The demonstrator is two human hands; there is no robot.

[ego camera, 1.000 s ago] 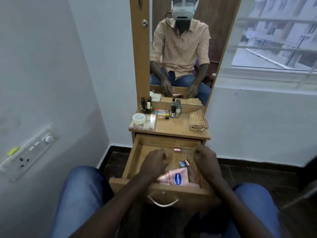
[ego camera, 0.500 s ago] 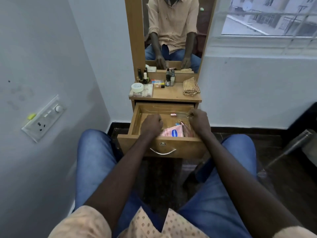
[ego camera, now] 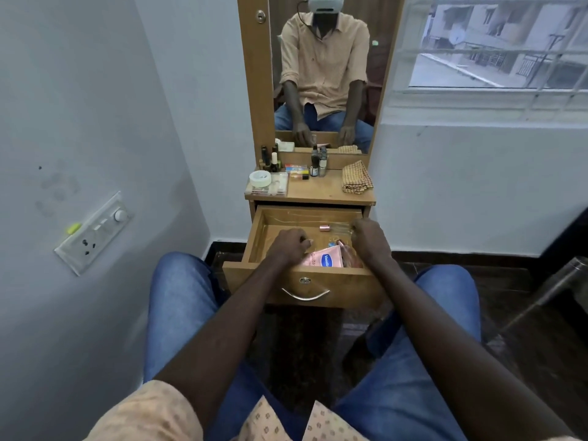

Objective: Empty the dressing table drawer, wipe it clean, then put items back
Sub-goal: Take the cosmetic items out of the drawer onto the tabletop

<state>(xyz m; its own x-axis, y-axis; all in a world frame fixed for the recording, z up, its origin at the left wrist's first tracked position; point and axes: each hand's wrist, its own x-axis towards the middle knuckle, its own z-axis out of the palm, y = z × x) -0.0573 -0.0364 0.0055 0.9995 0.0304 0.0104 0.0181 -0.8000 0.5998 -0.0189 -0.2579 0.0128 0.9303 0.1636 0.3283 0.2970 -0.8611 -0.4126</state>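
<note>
The wooden drawer (ego camera: 254, 237) of the dressing table is pulled out in front of my knees. Both my hands are inside it. My left hand (ego camera: 291, 245) is curled into a fist over the drawer floor, just left of a pink Vaseline tube (ego camera: 324, 260). My right hand (ego camera: 370, 238) is curled at the right wall, its fingertips at the end of a clear vial with a rose-gold cap (ego camera: 324, 228). Whether it grips the vial is hidden. A pinkish perfume bottle (ego camera: 348, 254) lies between the tube and my right wrist.
On the tabletop (ego camera: 321, 192) stand small bottles (ego camera: 318, 167), a white jar on a clear box (ego camera: 260, 179), a colourful packet (ego camera: 296, 169) and a folded checked cloth (ego camera: 357, 178). A mirror (ego camera: 321, 74) rises behind. A wall is at the left, a window at the right, and my knees flank the drawer.
The camera has swung down and back up, so the view shifted. Both hands have stayed inside the drawer in nearly the same places.
</note>
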